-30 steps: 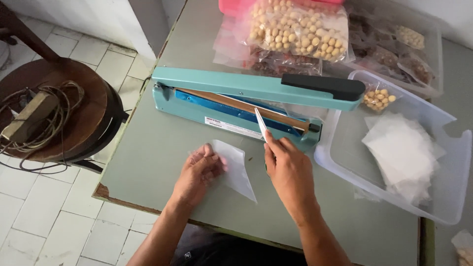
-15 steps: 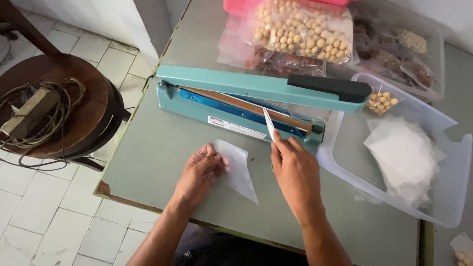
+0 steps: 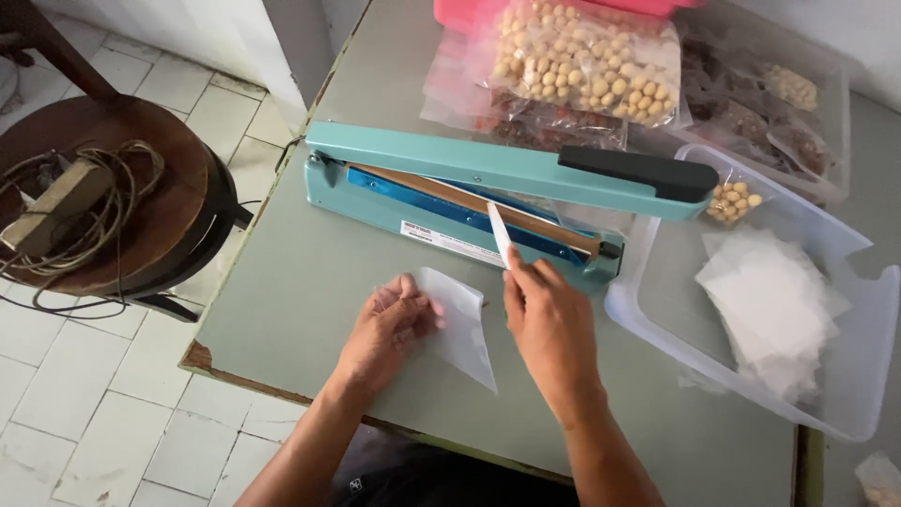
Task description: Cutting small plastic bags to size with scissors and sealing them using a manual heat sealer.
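Note:
My left hand point(image 3: 392, 326) rests on the grey table and pinches the left edge of a small clear plastic bag point(image 3: 457, 321) lying flat. My right hand point(image 3: 547, 321) is just right of the bag and holds a thin white stick-like tool point(image 3: 499, 235) that points up toward the sealing bar of a teal heat sealer point(image 3: 469, 192). The sealer's arm with a black handle point(image 3: 638, 171) is raised. The tool's tip lies over the sealer's base.
A clear plastic tub point(image 3: 845, 357) at right holds a stack of empty bags point(image 3: 770, 300) and a small bag of nuts point(image 3: 732, 199). Larger bags of nuts point(image 3: 587, 66) lie behind the sealer. A round wooden stool point(image 3: 103, 202) with cables stands left of the table edge point(image 3: 282, 380).
My right hand with the white tool has shifted slightly right and up along the sealer. My left hand and the bag stay in place.

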